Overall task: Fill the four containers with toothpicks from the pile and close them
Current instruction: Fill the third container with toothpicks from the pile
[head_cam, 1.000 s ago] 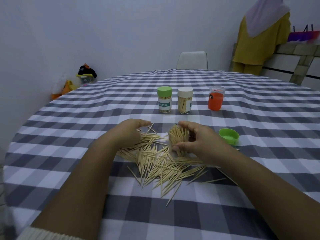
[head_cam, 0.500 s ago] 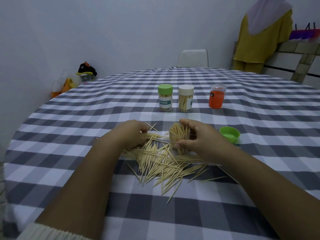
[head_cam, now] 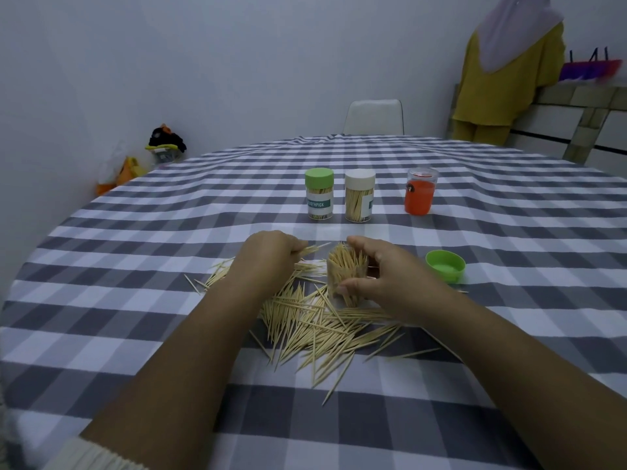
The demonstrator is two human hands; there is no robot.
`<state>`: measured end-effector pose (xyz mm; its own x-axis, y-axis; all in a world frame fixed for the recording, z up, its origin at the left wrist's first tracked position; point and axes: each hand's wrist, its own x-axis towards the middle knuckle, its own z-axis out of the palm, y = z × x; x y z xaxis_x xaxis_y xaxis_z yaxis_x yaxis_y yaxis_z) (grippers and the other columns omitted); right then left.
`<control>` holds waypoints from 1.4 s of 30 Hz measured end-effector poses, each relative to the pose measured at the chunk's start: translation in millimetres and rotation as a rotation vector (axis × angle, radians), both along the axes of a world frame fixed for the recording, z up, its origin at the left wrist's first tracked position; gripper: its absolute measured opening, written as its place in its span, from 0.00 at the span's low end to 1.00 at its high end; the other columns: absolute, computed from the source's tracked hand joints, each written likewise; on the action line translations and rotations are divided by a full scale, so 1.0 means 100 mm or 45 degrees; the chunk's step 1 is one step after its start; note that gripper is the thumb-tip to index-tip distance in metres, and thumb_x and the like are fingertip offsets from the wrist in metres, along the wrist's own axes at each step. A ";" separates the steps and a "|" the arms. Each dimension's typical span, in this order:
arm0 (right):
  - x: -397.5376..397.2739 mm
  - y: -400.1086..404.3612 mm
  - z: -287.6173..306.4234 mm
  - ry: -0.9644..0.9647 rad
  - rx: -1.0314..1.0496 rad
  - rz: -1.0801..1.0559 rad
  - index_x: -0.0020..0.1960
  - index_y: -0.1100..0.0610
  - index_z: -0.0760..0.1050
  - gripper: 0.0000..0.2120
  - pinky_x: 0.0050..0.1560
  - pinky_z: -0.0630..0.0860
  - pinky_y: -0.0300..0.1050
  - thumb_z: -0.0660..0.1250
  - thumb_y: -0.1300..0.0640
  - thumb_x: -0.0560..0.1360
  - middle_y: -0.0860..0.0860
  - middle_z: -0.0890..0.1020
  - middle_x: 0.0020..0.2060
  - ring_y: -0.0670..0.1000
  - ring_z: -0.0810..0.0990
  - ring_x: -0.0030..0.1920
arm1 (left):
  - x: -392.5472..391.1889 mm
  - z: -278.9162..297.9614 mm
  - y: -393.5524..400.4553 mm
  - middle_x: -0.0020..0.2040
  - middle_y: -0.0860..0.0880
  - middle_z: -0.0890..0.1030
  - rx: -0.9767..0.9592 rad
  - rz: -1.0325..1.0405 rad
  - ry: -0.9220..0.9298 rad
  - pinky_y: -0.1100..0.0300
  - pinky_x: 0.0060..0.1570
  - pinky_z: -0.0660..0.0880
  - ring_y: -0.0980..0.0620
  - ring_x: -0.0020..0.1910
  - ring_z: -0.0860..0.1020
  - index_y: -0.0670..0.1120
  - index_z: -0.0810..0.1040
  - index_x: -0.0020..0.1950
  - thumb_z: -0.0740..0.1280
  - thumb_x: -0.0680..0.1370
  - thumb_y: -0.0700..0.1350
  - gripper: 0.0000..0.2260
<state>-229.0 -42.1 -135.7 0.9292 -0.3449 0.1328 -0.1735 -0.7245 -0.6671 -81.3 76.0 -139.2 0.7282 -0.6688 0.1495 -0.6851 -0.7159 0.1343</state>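
Your right hand [head_cam: 390,283] grips the clear, open cylindrical container [head_cam: 346,279], upright and packed with toothpicks, thumb on its near side and fingers curled over its far rim. It stands near the middle of the table, at the far right edge of the loose pile of pale wooden toothpicks [head_cam: 315,320], which fans out toward the table's near edge. Your left hand [head_cam: 268,256] rests on the pile's far left part, fingers curled around a few toothpicks whose tips project toward the container. Just right of your right hand, the loose green plastic lid [head_cam: 445,266] lies upside down on the grey-and-white checked tablecloth [head_cam: 135,266]. Toward the far edge stand in a row a green-lidded toothpick container [head_cam: 319,198], a white-lidded toothpick container [head_cam: 359,200] and an orange container with a clear lid [head_cam: 420,195].
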 end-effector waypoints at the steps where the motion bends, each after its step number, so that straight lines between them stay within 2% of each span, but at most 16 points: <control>1: 0.00 0.00 0.00 0.000 -0.001 0.000 0.75 0.49 0.58 0.36 0.60 0.67 0.39 0.71 0.53 0.72 0.48 0.68 0.70 0.48 0.69 0.66 | -0.01 -0.01 0.01 0.62 0.47 0.79 -0.160 -0.003 0.072 0.58 0.53 0.72 0.48 0.58 0.77 0.53 0.73 0.69 0.59 0.82 0.45 0.16; 4: 0.00 0.00 0.00 0.004 -0.005 -0.001 0.75 0.49 0.58 0.36 0.61 0.67 0.39 0.71 0.52 0.72 0.48 0.68 0.69 0.48 0.69 0.66 | -0.06 -0.03 0.02 0.53 0.49 0.83 -0.714 -0.028 0.333 0.59 0.44 0.75 0.52 0.46 0.79 0.51 0.78 0.64 0.66 0.79 0.46 0.13; 5: 0.01 0.00 0.00 0.004 -0.006 -0.002 0.75 0.49 0.58 0.36 0.62 0.67 0.40 0.71 0.52 0.72 0.48 0.68 0.69 0.48 0.69 0.66 | -0.06 -0.03 0.02 0.50 0.51 0.83 -0.876 -0.037 0.429 0.61 0.44 0.76 0.54 0.46 0.80 0.50 0.79 0.62 0.67 0.78 0.45 0.13; 7: 0.00 0.01 0.00 0.007 -0.004 -0.001 0.75 0.49 0.57 0.36 0.64 0.68 0.42 0.71 0.52 0.72 0.48 0.68 0.70 0.48 0.68 0.67 | -0.06 0.00 0.03 0.48 0.51 0.84 -1.168 -0.071 0.665 0.65 0.48 0.75 0.55 0.48 0.81 0.47 0.81 0.60 0.69 0.76 0.42 0.12; 9: 0.00 0.01 0.01 0.012 0.006 0.004 0.75 0.49 0.57 0.37 0.65 0.68 0.43 0.71 0.52 0.72 0.48 0.67 0.70 0.49 0.68 0.67 | -0.06 0.04 0.02 0.44 0.50 0.85 -1.429 -0.112 0.899 0.63 0.51 0.78 0.53 0.47 0.82 0.46 0.81 0.55 0.69 0.76 0.39 0.10; 13: 0.00 0.00 0.00 0.014 0.014 0.007 0.75 0.49 0.57 0.36 0.65 0.68 0.43 0.71 0.52 0.72 0.48 0.67 0.70 0.49 0.68 0.67 | -0.12 0.12 -0.02 0.40 0.52 0.85 -1.829 -0.174 1.265 0.62 0.45 0.80 0.53 0.43 0.83 0.44 0.79 0.51 0.65 0.77 0.35 0.07; 17: 0.01 0.00 -0.01 0.000 0.012 0.005 0.75 0.49 0.58 0.36 0.65 0.67 0.42 0.71 0.52 0.72 0.48 0.67 0.70 0.48 0.67 0.68 | -0.21 0.19 -0.06 0.39 0.50 0.85 -2.062 -0.249 1.443 0.62 0.45 0.81 0.54 0.40 0.83 0.42 0.79 0.50 0.64 0.77 0.35 0.06; 20: 0.02 -0.01 -0.02 -0.016 0.009 0.008 0.75 0.50 0.58 0.36 0.64 0.68 0.42 0.72 0.52 0.72 0.48 0.68 0.69 0.49 0.68 0.67 | -0.31 0.18 -0.11 0.39 0.49 0.85 -2.063 -0.308 1.515 0.62 0.44 0.81 0.54 0.40 0.83 0.42 0.79 0.49 0.63 0.77 0.35 0.06; 25: 0.02 -0.01 -0.03 -0.048 0.049 0.020 0.74 0.51 0.60 0.36 0.60 0.67 0.37 0.72 0.54 0.71 0.48 0.70 0.67 0.47 0.70 0.65 | -0.39 0.09 -0.18 0.41 0.50 0.85 -1.876 -0.367 1.512 0.65 0.42 0.79 0.54 0.42 0.83 0.42 0.79 0.51 0.63 0.77 0.36 0.07; 28: 0.03 -0.01 -0.04 -0.078 0.071 0.040 0.70 0.50 0.67 0.30 0.59 0.73 0.42 0.73 0.55 0.71 0.48 0.75 0.61 0.47 0.75 0.59 | -0.45 0.03 -0.23 0.41 0.48 0.85 -1.789 -0.364 1.541 0.62 0.40 0.80 0.53 0.43 0.83 0.42 0.80 0.49 0.66 0.73 0.38 0.07; 32: 0.03 -0.01 -0.04 -0.106 0.088 0.054 0.64 0.50 0.72 0.23 0.54 0.75 0.42 0.73 0.56 0.71 0.47 0.78 0.55 0.46 0.77 0.54 | -0.47 -0.03 -0.26 0.45 0.49 0.85 -1.703 -0.310 1.538 0.56 0.43 0.81 0.51 0.50 0.82 0.43 0.81 0.51 0.69 0.68 0.42 0.12; 35: 0.03 -0.01 -0.03 -0.119 0.099 0.055 0.64 0.51 0.72 0.23 0.56 0.76 0.45 0.73 0.55 0.70 0.48 0.79 0.54 0.47 0.78 0.54 | -0.46 -0.04 -0.23 0.48 0.48 0.85 -1.585 -0.262 1.503 0.49 0.53 0.78 0.47 0.56 0.80 0.44 0.82 0.53 0.70 0.71 0.42 0.11; 39: 0.03 -0.03 -0.02 -0.134 0.113 0.019 0.64 0.52 0.72 0.23 0.56 0.77 0.46 0.73 0.57 0.71 0.49 0.79 0.55 0.48 0.78 0.54 | -0.48 -0.05 -0.21 0.51 0.49 0.85 -1.490 -0.308 1.525 0.54 0.54 0.78 0.52 0.53 0.81 0.47 0.83 0.48 0.69 0.69 0.43 0.09; 42: 0.02 -0.03 -0.02 -0.127 0.111 0.012 0.67 0.52 0.69 0.27 0.58 0.76 0.46 0.73 0.56 0.71 0.49 0.77 0.58 0.48 0.77 0.56 | -0.48 -0.05 -0.21 0.54 0.51 0.84 -1.474 -0.343 1.498 0.51 0.56 0.76 0.50 0.59 0.78 0.49 0.84 0.48 0.69 0.69 0.48 0.10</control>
<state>-227.1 -44.8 -138.1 0.9162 -0.3503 0.1946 -0.0967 -0.6645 -0.7410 -129.7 55.3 -144.4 0.6851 -0.7196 0.1130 0.0874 0.2352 0.9680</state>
